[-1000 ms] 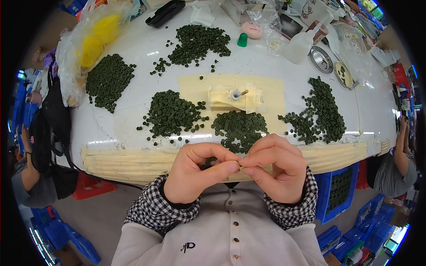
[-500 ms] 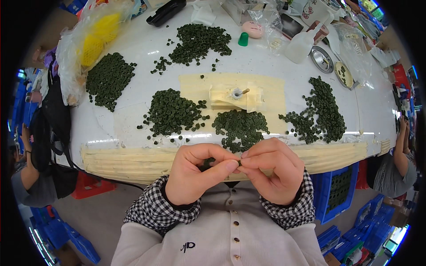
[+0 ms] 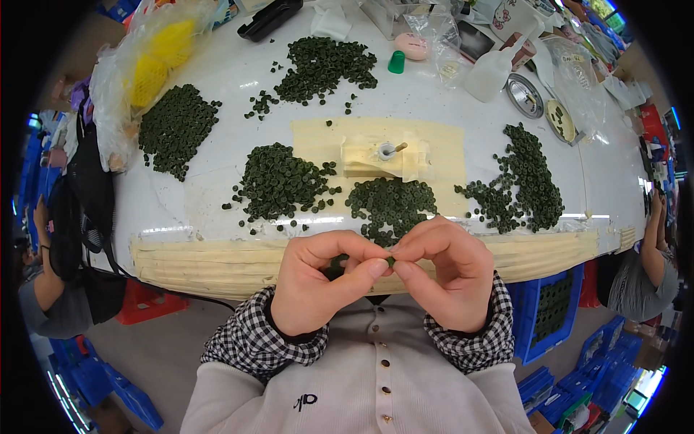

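Observation:
At the near table edge my left hand (image 3: pixel 318 278) and my right hand (image 3: pixel 450 271) meet, thumbs and forefingers pinched together. Between the fingertips shows a small dark green round part (image 3: pixel 390 261), mostly hidden by them. More dark green shows in the gap behind my left thumb; whether it is held there I cannot tell. Just beyond my hands lies a pile of dark green ring-like parts (image 3: pixel 390 202), with another heap of small green parts (image 3: pixel 278 184) to its left. Behind the ring pile stands a taped block (image 3: pixel 365 160) with a short rod (image 3: pixel 397 149) sticking out of a round metal socket.
Further green piles lie at the far left (image 3: pixel 177 130), back (image 3: pixel 325 69) and right (image 3: pixel 524 181). Around the back stand a plastic bag with yellow netting (image 3: pixel 163 61), a white bottle (image 3: pixel 491 76) and a round tin (image 3: pixel 524 96). A blue crate (image 3: pixel 553 311) sits below right.
My right fingers have shifted slightly on the small part, the thumb and forefinger spreading a little, and more of its green now shows. My left hand stays nearly still.

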Tool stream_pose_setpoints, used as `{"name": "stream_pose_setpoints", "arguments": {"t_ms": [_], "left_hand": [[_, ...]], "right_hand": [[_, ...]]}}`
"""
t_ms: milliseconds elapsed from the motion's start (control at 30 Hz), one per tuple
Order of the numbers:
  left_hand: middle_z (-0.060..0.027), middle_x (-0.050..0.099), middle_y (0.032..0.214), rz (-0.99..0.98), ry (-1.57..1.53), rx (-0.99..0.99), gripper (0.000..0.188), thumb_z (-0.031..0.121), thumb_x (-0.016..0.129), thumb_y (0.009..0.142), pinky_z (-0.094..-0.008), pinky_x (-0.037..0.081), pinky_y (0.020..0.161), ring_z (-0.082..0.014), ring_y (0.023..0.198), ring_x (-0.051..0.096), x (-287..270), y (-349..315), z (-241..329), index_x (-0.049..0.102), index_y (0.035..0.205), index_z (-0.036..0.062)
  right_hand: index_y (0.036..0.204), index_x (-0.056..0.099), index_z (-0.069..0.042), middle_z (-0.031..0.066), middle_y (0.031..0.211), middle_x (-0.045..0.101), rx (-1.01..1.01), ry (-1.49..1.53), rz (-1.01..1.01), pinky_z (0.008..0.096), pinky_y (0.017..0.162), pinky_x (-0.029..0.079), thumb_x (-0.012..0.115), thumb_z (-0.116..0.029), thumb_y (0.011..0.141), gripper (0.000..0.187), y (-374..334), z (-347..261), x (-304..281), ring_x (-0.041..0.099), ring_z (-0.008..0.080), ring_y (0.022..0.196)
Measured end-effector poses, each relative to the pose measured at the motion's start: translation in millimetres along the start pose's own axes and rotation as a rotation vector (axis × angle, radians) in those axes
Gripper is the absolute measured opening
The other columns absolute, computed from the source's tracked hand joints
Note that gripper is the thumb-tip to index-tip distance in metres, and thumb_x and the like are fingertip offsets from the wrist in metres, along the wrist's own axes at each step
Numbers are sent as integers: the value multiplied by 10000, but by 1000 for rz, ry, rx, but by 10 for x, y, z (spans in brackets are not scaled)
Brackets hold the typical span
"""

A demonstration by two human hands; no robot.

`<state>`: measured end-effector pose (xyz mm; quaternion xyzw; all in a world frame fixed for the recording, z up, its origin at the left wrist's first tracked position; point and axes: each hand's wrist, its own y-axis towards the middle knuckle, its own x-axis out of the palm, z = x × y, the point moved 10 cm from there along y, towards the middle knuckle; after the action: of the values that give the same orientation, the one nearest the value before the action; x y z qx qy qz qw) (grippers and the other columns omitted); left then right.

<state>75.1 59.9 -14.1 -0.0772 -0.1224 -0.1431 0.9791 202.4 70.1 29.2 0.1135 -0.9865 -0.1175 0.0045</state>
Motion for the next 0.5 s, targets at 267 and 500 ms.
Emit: {"name": "stream_pose_setpoints", "arguments": {"t_ms": [267,500], "left_hand": [[12,612,745,17,41,69,69,12,613,829,-175,375,559,-9,603,435,-8,-8,33,644,887,-7],[-29,623,812,105,-473,-194,99,83,532,905,-189,341,511,-23,551,410,-58,-44,-170,589,960,24]], "right_hand": [[828,625,3,102,809,628,-52,-45,19,264,656,482,652,65,702,143,-22,-13,16,611,177,732],[846,631,19,102,799,627,20,-81,150,253,648,479,652,63,728,127,16,-4,-143,611,164,722]]}}
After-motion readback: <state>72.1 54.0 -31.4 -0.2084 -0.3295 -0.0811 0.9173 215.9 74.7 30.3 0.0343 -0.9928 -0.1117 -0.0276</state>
